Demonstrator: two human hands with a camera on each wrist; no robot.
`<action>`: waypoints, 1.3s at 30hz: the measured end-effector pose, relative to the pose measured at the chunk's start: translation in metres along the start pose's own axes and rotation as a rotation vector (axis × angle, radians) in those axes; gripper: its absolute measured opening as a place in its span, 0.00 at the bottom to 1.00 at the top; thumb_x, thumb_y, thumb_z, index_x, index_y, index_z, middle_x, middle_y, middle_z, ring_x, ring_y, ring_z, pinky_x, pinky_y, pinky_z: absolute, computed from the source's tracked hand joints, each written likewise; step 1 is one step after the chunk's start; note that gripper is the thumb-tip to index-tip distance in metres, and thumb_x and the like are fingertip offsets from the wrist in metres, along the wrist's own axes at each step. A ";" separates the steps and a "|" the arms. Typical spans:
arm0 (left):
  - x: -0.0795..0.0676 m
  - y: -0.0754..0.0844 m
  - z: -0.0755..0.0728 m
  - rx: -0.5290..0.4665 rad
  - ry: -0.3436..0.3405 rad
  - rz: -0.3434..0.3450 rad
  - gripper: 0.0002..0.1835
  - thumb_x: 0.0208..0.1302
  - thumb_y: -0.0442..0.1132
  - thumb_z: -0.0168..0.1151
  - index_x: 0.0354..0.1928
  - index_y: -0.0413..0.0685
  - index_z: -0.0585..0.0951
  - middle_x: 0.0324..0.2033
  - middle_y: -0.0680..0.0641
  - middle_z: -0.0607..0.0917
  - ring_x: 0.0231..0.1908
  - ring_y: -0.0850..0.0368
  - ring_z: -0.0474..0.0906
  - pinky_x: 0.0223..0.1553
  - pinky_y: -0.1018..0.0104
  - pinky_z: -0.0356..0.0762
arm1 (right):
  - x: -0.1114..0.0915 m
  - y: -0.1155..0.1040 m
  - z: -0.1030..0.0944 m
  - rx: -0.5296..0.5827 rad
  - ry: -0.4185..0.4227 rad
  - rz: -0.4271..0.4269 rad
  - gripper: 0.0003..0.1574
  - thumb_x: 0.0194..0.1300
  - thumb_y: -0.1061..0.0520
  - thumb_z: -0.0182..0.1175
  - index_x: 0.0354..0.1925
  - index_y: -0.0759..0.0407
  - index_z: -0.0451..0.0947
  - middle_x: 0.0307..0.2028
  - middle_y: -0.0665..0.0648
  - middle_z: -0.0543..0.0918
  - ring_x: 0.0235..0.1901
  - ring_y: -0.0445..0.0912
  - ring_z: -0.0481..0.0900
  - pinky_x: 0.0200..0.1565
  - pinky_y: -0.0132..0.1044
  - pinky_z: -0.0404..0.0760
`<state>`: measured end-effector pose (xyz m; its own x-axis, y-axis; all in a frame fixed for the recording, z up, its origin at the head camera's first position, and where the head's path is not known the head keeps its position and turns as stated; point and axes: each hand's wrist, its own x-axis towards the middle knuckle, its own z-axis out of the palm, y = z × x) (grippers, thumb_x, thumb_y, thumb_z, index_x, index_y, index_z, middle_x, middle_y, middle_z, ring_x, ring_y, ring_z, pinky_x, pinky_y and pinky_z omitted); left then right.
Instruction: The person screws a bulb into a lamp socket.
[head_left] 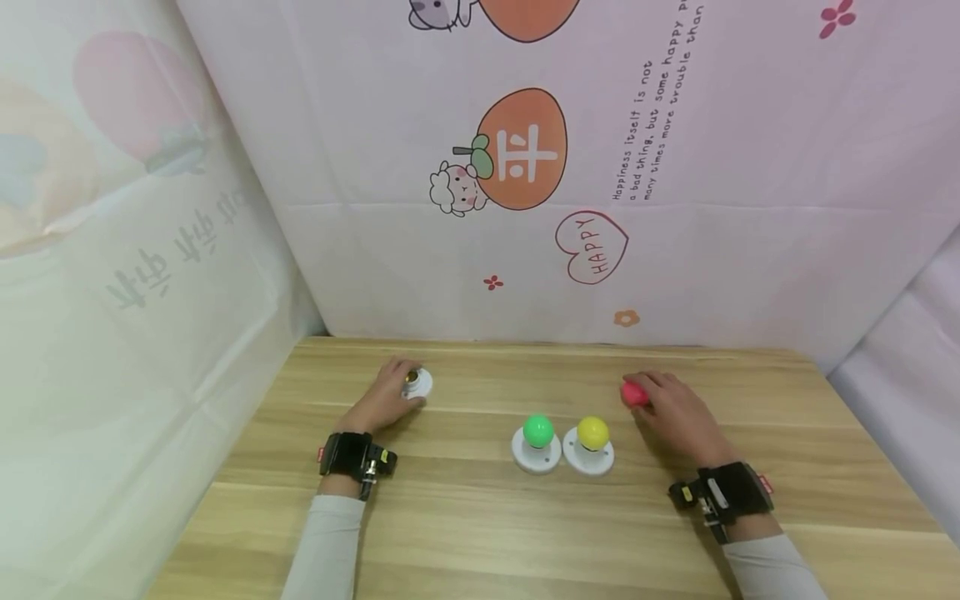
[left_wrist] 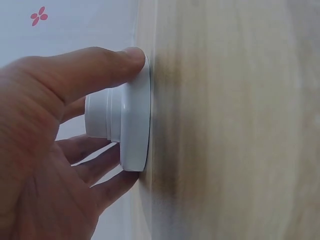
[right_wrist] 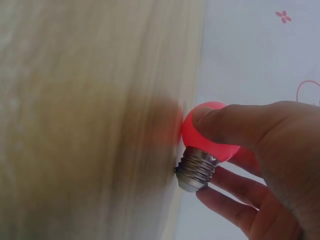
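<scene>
Two pale sleeves reach in over the wooden table. Near its back left corner, the left hand grips a white lamp socket by its round base. Toward the back right corner, the right hand pinches a red bulb by its globe, metal screw end exposed. Between the hands, nearer the right, a green bulb and a yellow bulb stand upright, with bare wood in front and to their left.

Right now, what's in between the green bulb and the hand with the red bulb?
The yellow bulb on its white lamp holder stands between the green bulb and that right hand; the head view shows it.
</scene>
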<state>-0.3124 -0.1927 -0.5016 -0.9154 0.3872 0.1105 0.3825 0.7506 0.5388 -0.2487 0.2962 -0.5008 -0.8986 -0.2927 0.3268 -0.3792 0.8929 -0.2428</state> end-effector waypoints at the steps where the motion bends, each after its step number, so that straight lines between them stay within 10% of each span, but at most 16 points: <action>1: -0.001 0.001 0.000 0.002 0.000 0.000 0.35 0.59 0.40 0.68 0.67 0.39 0.66 0.62 0.38 0.66 0.60 0.44 0.62 0.61 0.47 0.66 | 0.000 0.000 0.000 0.001 0.001 -0.002 0.29 0.61 0.56 0.65 0.59 0.61 0.73 0.54 0.65 0.77 0.54 0.61 0.72 0.53 0.60 0.73; 25: -0.009 0.016 -0.004 0.061 -0.018 -0.108 0.38 0.56 0.45 0.69 0.63 0.35 0.65 0.60 0.37 0.67 0.56 0.45 0.66 0.59 0.51 0.69 | 0.000 -0.005 -0.011 -0.002 0.014 -0.017 0.29 0.59 0.55 0.66 0.59 0.59 0.74 0.53 0.64 0.78 0.51 0.61 0.76 0.49 0.60 0.75; 39: -0.014 0.050 -0.003 0.036 -0.025 -0.032 0.38 0.49 0.49 0.72 0.60 0.41 0.68 0.56 0.44 0.70 0.51 0.51 0.67 0.53 0.57 0.73 | 0.004 -0.023 -0.021 0.049 0.051 -0.043 0.32 0.57 0.54 0.68 0.58 0.61 0.72 0.52 0.65 0.78 0.48 0.57 0.78 0.46 0.55 0.79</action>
<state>-0.2812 -0.1621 -0.4742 -0.9240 0.3755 0.0726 0.3578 0.7814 0.5112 -0.2387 0.2813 -0.4745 -0.8692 -0.3116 0.3839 -0.4288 0.8616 -0.2715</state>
